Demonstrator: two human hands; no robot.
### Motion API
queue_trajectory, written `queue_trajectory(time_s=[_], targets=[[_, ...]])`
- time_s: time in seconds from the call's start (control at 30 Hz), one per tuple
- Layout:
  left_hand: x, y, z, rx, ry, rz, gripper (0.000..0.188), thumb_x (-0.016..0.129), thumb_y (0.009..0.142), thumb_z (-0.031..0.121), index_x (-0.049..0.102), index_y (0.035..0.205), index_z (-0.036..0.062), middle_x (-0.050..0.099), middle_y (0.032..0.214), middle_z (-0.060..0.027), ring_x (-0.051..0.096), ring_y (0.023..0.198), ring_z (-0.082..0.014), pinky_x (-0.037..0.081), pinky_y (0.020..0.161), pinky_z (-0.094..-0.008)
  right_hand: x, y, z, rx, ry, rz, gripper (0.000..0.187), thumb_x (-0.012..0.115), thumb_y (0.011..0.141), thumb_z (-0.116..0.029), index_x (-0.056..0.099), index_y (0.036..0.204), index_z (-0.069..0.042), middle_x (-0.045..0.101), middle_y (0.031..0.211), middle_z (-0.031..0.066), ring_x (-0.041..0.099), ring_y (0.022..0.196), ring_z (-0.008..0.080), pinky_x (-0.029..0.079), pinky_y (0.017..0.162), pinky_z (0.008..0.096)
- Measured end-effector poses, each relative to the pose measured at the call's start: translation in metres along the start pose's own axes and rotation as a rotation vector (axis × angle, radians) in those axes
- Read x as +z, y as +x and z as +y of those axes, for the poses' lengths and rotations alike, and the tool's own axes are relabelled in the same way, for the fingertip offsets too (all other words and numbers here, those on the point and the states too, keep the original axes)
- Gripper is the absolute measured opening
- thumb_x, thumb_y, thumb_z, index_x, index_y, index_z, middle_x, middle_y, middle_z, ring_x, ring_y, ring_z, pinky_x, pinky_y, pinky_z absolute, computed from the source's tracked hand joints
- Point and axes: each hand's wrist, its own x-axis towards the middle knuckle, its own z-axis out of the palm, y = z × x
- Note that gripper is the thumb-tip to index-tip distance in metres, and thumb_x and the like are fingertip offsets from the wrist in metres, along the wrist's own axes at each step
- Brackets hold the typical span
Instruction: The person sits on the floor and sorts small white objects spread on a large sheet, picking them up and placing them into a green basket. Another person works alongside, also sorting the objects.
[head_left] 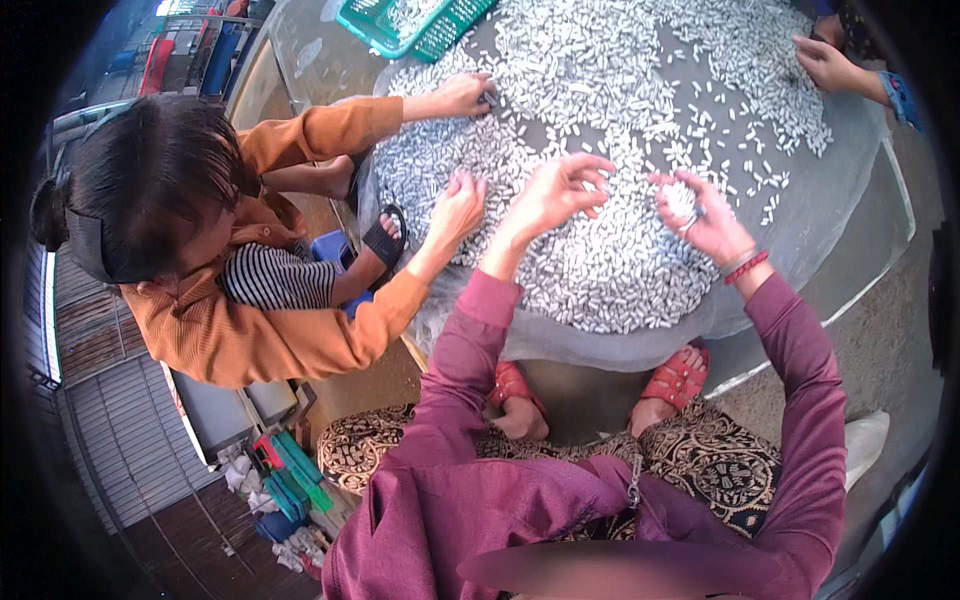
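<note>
Small silvery-white cylindrical pieces (620, 280) lie spread in a wide heap before me. Cupped palm up at the heap's right side, my right hand (715, 225) holds a small handful of these pieces (681, 201). My left hand (555, 200) hovers over the middle of the heap, its fingers loosely curled and apart, with no piece visibly gripped. A clear plastic sheet (560, 350) lies under the heap, its edge near my feet.
On my left sits a person in an orange top (270, 335), both hands at the heap. Another person's hand (832, 68) reaches in at the far right. A green plastic basket (455, 30) holding pieces stands at the back. My red sandals (675, 378) are by the near edge.
</note>
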Motion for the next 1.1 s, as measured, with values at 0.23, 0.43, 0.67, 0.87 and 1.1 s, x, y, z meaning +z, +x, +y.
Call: queue_trajectory(time_s=[0.23,0.43,0.67,0.87,1.1], targets=[[0.043,0.007,0.036,0.362,0.867,0.298,0.054,0.068,0.071,-0.003,0.050,0.122,0.0031,0.063,0.085,-0.0148,0.064,0.071,-0.0178,0.052,0.057,-0.0308,0.016,-0.003,0.030,0.039,-0.120,0.119,0.035,0.043,0.095,-0.029,0.051,0.111,0.002,0.054,0.083,0.0080,0.051,0.067,0.0147,0.045,0.056,0.0232],[0.036,0.015,0.042,0.338,0.547,0.204,0.046,0.063,0.076,0.000,0.051,0.121,0.0043,0.067,0.081,-0.0134,0.065,0.063,-0.0212,0.051,0.063,-0.0321,-0.011,-0.005,0.020,0.090,0.021,0.095,0.035,0.044,0.095,-0.028,0.048,0.119,-0.003,0.053,0.084,0.0059,0.049,0.060,0.0128,0.034,0.042,0.0177],[0.042,0.033,0.033,0.305,0.319,0.342,0.029,0.060,0.087,0.012,0.059,0.113,0.0002,0.067,0.089,-0.0083,0.065,0.075,-0.0125,0.054,0.059,-0.0241,0.015,-0.013,0.003,0.053,0.106,-0.193,0.047,0.034,0.097,-0.039,0.038,0.133,-0.010,0.047,0.129,0.0165,0.063,0.085,0.0381,0.041,0.031,0.0208],[-0.019,0.084,-0.048,-0.108,0.696,0.497,0.017,0.067,0.077,0.017,0.070,0.083,0.0015,0.066,0.075,-0.0185,0.066,0.073,-0.0293,0.051,0.070,-0.0361,0.007,-0.017,-0.029,-0.044,0.026,-0.409,0.052,0.035,0.097,-0.040,0.030,0.139,-0.010,0.038,0.138,0.0163,0.065,0.080,0.0356,0.039,0.027,0.0218],[0.012,0.106,-0.086,0.029,1.034,0.575,0.016,0.068,0.075,0.017,0.068,0.079,0.0009,0.065,0.077,-0.0208,0.064,0.075,-0.0332,0.050,0.071,-0.0415,-0.011,-0.005,-0.046,-0.179,0.023,-0.042,0.042,0.041,0.096,-0.034,0.045,0.125,-0.003,0.058,0.110,0.0161,0.063,0.067,0.0246,0.040,0.033,0.0196]])
